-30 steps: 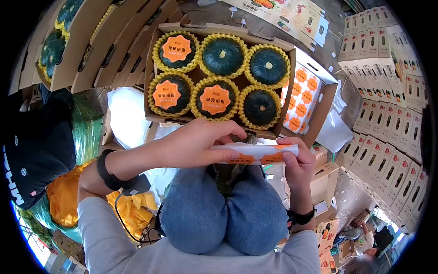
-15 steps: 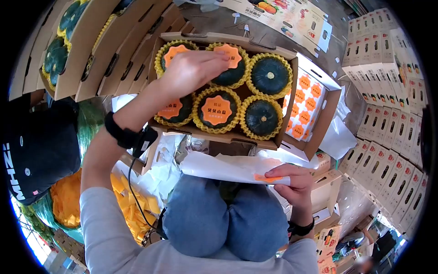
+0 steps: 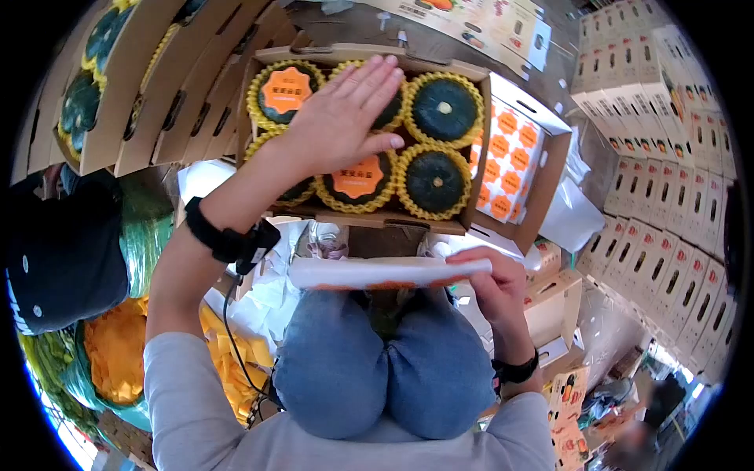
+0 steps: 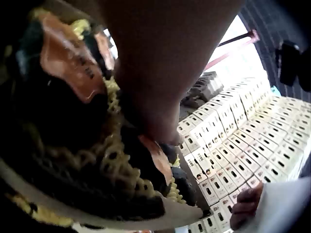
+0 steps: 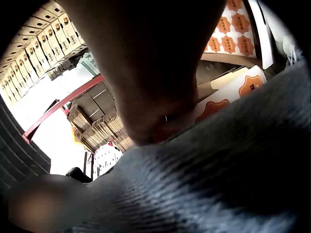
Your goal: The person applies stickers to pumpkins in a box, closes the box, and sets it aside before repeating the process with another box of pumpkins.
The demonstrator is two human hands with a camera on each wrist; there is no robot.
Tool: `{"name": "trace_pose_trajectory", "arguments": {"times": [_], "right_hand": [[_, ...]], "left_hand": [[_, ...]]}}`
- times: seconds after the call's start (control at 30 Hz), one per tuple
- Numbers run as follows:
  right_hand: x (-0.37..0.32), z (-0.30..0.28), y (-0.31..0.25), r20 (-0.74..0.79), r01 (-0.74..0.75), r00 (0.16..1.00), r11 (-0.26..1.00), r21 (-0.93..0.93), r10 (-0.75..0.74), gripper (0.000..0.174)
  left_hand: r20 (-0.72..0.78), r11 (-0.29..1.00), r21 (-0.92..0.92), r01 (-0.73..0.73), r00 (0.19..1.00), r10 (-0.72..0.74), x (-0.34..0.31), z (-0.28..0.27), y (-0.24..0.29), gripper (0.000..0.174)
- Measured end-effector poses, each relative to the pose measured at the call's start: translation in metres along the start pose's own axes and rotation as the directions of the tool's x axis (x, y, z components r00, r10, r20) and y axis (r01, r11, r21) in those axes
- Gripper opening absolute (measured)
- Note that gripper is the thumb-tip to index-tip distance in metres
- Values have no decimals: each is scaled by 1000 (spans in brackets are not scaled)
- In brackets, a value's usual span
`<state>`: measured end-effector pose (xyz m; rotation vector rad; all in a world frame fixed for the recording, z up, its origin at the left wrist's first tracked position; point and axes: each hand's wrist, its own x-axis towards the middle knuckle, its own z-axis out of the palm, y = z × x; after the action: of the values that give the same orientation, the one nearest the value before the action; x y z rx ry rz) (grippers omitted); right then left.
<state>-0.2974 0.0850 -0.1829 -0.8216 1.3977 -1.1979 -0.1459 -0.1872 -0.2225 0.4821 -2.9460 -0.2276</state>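
Observation:
A cardboard box (image 3: 361, 220) holds several dark green pumpkins in yellow foam nets, some with an orange sticker on top. My left hand (image 3: 334, 118) lies flat over the top-middle pumpkin (image 3: 390, 115), fingers straight, covering most of it and any sticker under the palm. Just below the thumb, a stickered pumpkin (image 3: 355, 182) is partly covered. The two pumpkins on the right, such as the upper one (image 3: 444, 107), bear no sticker. Over the lap, my right hand (image 3: 503, 286) pinches the right end of a white sheet of orange stickers (image 3: 377, 273), seen nearly edge-on.
More sticker sheets (image 3: 506, 161) lie in an open carton right of the box. Boxes of pumpkins (image 3: 102, 78) stand stacked at the left, near a person in dark clothing (image 3: 63, 251). Rows of white cartons (image 3: 667, 259) fill the right side. Yellow foam nets (image 3: 232, 345) lie beside the left knee.
My left hand went from the sheet to the top-middle pumpkin with an orange sticker in its fingers, then flattened over it. My right hand kept the sheet over the lap.

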Motion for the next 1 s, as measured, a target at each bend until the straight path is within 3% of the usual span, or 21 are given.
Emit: {"name": "trace_pose_trajectory", "arguments": {"times": [0.1, 0.17, 0.23, 0.27, 0.3, 0.37, 0.43, 0.47, 0.5, 0.53, 0.57, 0.6, 0.63, 0.73, 0.83, 0.9, 1.0], "right_hand": [[-3, 2, 5, -94, -63, 993, 997, 54, 68, 15], [-5, 2, 6, -142, -28, 990, 999, -16, 26, 13], [-6, 4, 9, -172, 19, 985, 997, -78, -33, 11], [-8, 5, 8, -153, 50, 985, 984, -169, -76, 12], [-9, 4, 7, -109, 116, 981, 940, -322, -159, 12], [-12, 10, 11, -127, 318, 897, 820, -476, -422, 7], [-21, 2, 5, 120, 512, 808, 585, -629, -577, 9], [-24, -3, 3, 256, 599, 742, 441, -668, -620, 11], [-26, -7, 4, 261, 601, 753, 469, -648, -604, 9], [-28, -11, 6, 270, 603, 763, 494, -626, -588, 12], [-28, -14, 7, 281, 606, 769, 515, -606, -574, 17], [-26, -14, 5, 276, 610, 772, 543, -577, -573, 14], [-25, -14, 7, 272, 603, 783, 577, -551, -559, 12], [-24, -16, 13, 267, 593, 799, 633, -498, -538, 9], [-28, -17, 19, 249, 584, 804, 637, -503, -540, 8], [-26, -19, 18, 258, 583, 806, 638, -503, -533, 15], [-24, -16, 25, 241, 531, 847, 740, -413, -474, 7]], "left_hand": [[83, 1000, -16, 16, 996, -14, 1, -14, 20, 72], [76, 956, -268, -118, 987, 143, -6, -47, 68, 69], [381, 657, -735, 165, 903, 198, -10, -71, 102, 52], [434, 537, -794, 284, 884, 174, -15, -65, 108, 44], [483, 408, -826, 388, 861, 158, -18, -53, 113, 35], [606, 129, -796, 592, 780, 157, -23, -35, 116, 20], [727, -151, -642, 752, 659, 193, -24, -27, 112, 10], [732, -315, -641, 700, 681, 23, -19, -22, 110, 8], [734, -462, -644, 610, 662, -150, -10, -19, 106, 7], [501, -15, -851, 524, 803, -322, -2, -16, 90, 9], [222, 408, -820, 401, 880, -419, 2, -17, 89, 7], [-125, 753, -657, 46, 978, -168, 4, -12, 82, 9], [-356, 896, -310, -317, 913, 200, 4, -4, 75, 12], [-332, 899, -123, -420, 871, 361, -7, 14, 81, 16], [-294, 890, -132, -437, 874, 386, -10, 15, 79, 16], [-200, 908, -239, -345, 932, 302, -7, 4, 85, 28], [-108, 925, -311, -219, 975, 195, 11, -18, 93, 54]]}}
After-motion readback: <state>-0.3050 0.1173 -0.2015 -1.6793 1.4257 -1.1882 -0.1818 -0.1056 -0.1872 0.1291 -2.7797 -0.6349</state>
